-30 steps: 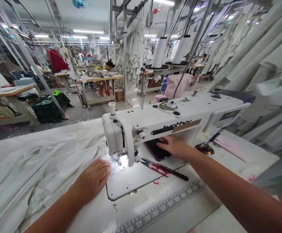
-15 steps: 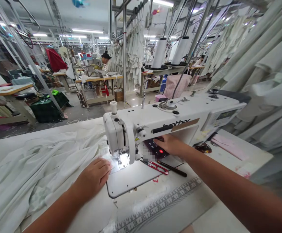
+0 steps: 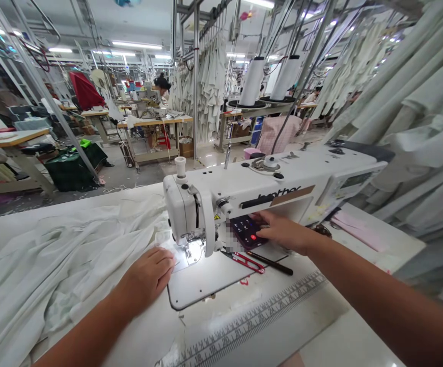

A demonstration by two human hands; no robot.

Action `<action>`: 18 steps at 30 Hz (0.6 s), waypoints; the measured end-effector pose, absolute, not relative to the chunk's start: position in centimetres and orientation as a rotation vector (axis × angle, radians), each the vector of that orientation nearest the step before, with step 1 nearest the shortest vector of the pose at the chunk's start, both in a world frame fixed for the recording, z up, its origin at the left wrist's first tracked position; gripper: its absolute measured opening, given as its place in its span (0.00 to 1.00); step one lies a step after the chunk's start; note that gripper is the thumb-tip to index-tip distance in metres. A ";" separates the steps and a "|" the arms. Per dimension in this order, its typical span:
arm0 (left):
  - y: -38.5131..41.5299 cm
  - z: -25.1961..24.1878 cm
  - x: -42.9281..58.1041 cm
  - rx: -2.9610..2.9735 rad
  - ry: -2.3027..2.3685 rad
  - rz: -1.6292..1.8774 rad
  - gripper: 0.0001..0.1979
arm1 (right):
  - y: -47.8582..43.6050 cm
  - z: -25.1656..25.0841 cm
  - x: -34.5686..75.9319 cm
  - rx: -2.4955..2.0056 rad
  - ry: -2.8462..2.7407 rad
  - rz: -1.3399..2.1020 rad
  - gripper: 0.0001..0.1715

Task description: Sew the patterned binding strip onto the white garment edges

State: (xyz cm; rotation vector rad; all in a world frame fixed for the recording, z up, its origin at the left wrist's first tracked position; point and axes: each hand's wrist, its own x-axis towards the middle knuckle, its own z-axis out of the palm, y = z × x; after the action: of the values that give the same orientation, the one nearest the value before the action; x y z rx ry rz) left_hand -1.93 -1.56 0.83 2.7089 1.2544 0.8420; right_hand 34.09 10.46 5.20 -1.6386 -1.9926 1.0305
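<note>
Hands at a sewing machine (image 3: 267, 188), centre of frame. I see my left hand (image 3: 150, 278) lying flat, fingers together, on the white cloth (image 3: 64, 255), just beside the lit needle (image 3: 188, 250), which the machine head partly hides. My right hand (image 3: 282, 232), fingers loosely extended, touches a phone (image 3: 246, 230) under the machine arm; part of its screen is blurred. Red snips (image 3: 246, 261) lie just below. The cloth runs off the left edge.

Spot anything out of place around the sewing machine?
A phone lies lit on the machine bed, with the right hand on it. Loose beside it lie red snips and a black pen. The left hand rests flat on the white fabric. Nothing looks spilled or damaged.
</note>
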 end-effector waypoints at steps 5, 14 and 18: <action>-1.5 0.8 -1.8 2.709 1.257 0.849 0.10 | 10.3 5.1 34.1 -1.629 -1.976 1.072 0.37; -1.5 0.6 -1.9 2.706 1.271 0.824 0.09 | 10.3 5.0 33.9 -1.610 -1.978 1.044 0.36; -1.5 0.7 -1.9 2.708 1.262 0.830 0.10 | 10.5 4.7 34.0 -1.600 -1.983 1.024 0.36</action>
State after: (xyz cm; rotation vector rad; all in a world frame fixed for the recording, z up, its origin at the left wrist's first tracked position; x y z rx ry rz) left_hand -1.90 -1.46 0.65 2.7079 1.2615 0.8298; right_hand 33.97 10.53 4.70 -1.6003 -1.9830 1.0241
